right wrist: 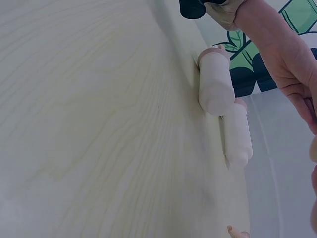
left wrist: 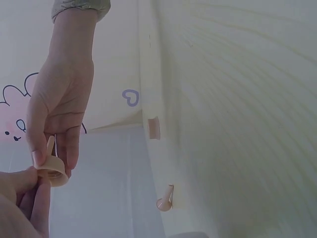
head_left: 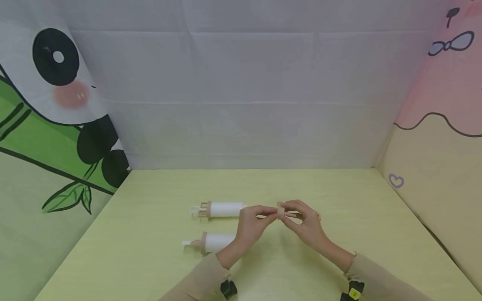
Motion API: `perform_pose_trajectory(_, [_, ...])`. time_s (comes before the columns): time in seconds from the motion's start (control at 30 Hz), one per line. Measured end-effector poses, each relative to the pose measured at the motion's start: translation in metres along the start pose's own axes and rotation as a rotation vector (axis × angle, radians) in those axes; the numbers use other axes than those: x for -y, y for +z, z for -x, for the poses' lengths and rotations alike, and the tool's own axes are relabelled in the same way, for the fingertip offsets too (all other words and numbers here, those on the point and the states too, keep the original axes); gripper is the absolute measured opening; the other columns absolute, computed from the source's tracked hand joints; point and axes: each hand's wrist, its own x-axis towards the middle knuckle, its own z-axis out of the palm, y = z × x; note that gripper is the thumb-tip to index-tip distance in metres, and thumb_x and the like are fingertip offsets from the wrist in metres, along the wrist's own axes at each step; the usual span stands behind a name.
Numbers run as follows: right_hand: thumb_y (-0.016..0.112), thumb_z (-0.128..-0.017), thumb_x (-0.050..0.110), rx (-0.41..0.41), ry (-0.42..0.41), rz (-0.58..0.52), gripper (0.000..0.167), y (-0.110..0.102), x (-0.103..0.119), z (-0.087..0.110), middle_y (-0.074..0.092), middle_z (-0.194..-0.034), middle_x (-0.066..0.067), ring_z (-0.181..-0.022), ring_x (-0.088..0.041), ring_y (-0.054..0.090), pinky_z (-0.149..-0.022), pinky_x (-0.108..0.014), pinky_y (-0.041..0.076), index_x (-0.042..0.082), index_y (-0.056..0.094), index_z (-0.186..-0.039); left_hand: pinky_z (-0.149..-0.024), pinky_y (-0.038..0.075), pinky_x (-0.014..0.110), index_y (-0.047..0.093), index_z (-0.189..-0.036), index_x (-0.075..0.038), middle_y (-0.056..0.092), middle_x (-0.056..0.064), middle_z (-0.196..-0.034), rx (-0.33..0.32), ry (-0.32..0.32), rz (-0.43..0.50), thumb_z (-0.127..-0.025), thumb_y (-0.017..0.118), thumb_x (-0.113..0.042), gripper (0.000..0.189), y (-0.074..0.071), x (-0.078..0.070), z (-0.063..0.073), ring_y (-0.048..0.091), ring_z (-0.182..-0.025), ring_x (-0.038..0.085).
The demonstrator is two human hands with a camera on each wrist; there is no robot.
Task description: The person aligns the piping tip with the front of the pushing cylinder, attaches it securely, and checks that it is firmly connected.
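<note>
Both hands meet above the table around a small beige ring-shaped cap (head_left: 280, 212). My left hand (head_left: 253, 223) pinches it from the left between thumb and fingertips. From the other side my right hand (head_left: 306, 223) grips it, and a thin beige prong runs back from the cap between those fingers. The left wrist view shows the cap's round open rim (left wrist: 58, 177) and the prong (left wrist: 51, 145). Left of the hands lie two white cylinders with beige collars: the far cylinder (head_left: 226, 209) has a white loop and prongs at its end, while the left forearm partly covers the near cylinder (head_left: 218, 241).
Behind the hands, a short beige piece (left wrist: 154, 128) and a beige piece with a round end (left wrist: 166, 201) lie on the pale wood-grain table (head_left: 158, 188). A grey cloth backdrop (head_left: 248, 104) rises at the table's far edge, with printed panels at both sides.
</note>
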Motion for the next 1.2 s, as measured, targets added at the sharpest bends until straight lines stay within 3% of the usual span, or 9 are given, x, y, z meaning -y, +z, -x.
perform_pose_trajectory(0.23, [0.061, -0.078, -0.014, -0.011, 0.001, -0.106, 0.028, 0.004, -0.022, 0.005, 0.056, -0.105, -0.024, -0.096, -0.009, 0.059, -0.078, -0.029, 0.052, -0.009, 0.058, -0.105, -0.064, 0.052, 0.02, 0.07, -0.087, 0.007, 0.068, 0.017, -0.084, 0.009, -0.015, 0.024, -0.079, 0.068, -0.004, 0.014, 0.0, 0.001, 0.001, 0.067, -0.074, 0.026])
perform_pose_trajectory(0.47, [0.06, -0.08, -0.011, -0.051, 0.035, -0.2, 0.025, 0.007, -0.024, 0.008, 0.055, -0.107, -0.028, -0.095, -0.013, 0.061, -0.077, -0.028, 0.052, -0.01, 0.057, -0.105, -0.067, 0.052, 0.021, 0.07, -0.087, 0.007, 0.068, 0.018, -0.085, 0.011, -0.053, 0.075, -0.079, 0.067, -0.004, 0.014, -0.001, 0.003, 0.001, 0.067, -0.076, 0.026])
perform_pose_trajectory(0.6, [0.06, -0.082, -0.008, -0.061, 0.106, -0.246, 0.025, 0.009, -0.023, 0.011, 0.059, -0.111, -0.014, -0.094, -0.012, 0.06, -0.077, -0.027, 0.052, -0.012, 0.057, -0.106, -0.066, 0.053, 0.022, 0.069, -0.087, 0.008, 0.068, 0.019, -0.084, 0.007, -0.058, 0.081, -0.079, 0.067, -0.002, 0.013, -0.001, 0.003, 0.001, 0.067, -0.075, 0.028])
perform_pose_trajectory(0.73, [0.06, -0.084, -0.004, -0.067, 0.187, -0.244, 0.024, 0.011, -0.024, 0.013, 0.059, -0.113, -0.001, -0.093, -0.009, 0.059, -0.076, -0.025, 0.052, -0.009, 0.058, -0.107, -0.066, 0.053, 0.022, 0.069, -0.087, 0.009, 0.068, 0.019, -0.083, 0.013, -0.08, 0.099, -0.079, 0.067, -0.001, 0.013, -0.001, 0.003, 0.002, 0.066, -0.075, 0.03])
perform_pose_trajectory(0.93, [0.06, -0.084, -0.002, -0.064, 0.206, -0.235, 0.024, 0.013, -0.023, 0.013, 0.06, -0.105, -0.009, -0.093, -0.009, 0.059, -0.075, -0.025, 0.052, -0.009, 0.058, -0.107, -0.066, 0.052, 0.021, 0.069, -0.087, 0.009, 0.068, 0.019, -0.084, 0.021, -0.082, 0.089, -0.079, 0.067, -0.001, 0.013, -0.002, 0.004, 0.003, 0.066, -0.075, 0.031])
perform_pose_trajectory(1.2, [0.062, -0.082, -0.005, -0.051, 0.178, -0.236, 0.027, 0.013, -0.023, 0.012, 0.06, -0.103, -0.009, -0.092, -0.008, 0.059, -0.074, -0.025, 0.052, -0.012, 0.057, -0.107, -0.066, 0.052, 0.02, 0.069, -0.089, 0.007, 0.069, 0.017, -0.084, 0.003, -0.087, 0.031, -0.079, 0.067, -0.001, 0.013, -0.009, 0.007, 0.007, 0.067, -0.075, 0.026])
